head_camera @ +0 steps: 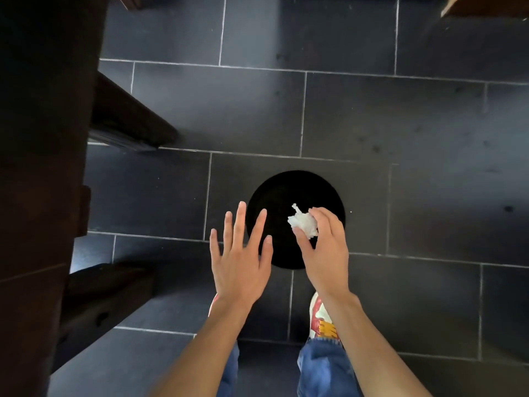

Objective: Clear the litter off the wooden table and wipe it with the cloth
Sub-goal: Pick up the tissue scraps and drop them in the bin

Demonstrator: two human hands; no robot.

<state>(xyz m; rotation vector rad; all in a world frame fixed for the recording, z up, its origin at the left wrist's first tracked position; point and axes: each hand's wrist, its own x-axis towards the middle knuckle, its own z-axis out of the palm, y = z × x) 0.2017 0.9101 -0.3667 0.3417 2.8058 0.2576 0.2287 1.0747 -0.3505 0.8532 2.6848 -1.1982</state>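
I look straight down at a round black bin (pixel 286 193) standing on the tiled floor. My right hand (pixel 325 247) holds a crumpled white paper wad (pixel 304 222) between thumb and fingers, directly above the bin's opening. My left hand (pixel 242 253) hovers flat with fingers spread at the bin's left rim and holds nothing. The dark wooden table (pixel 40 167) fills the left edge of the view; its top surface and the cloth are out of sight.
Dark wooden benches (pixel 126 116) jut out from under the table at left, another bench (pixel 106 293) lower down. Grey floor tiles (pixel 400 124) stretch ahead and right. My shoes (pixel 322 319) and jeans stand just behind the bin.
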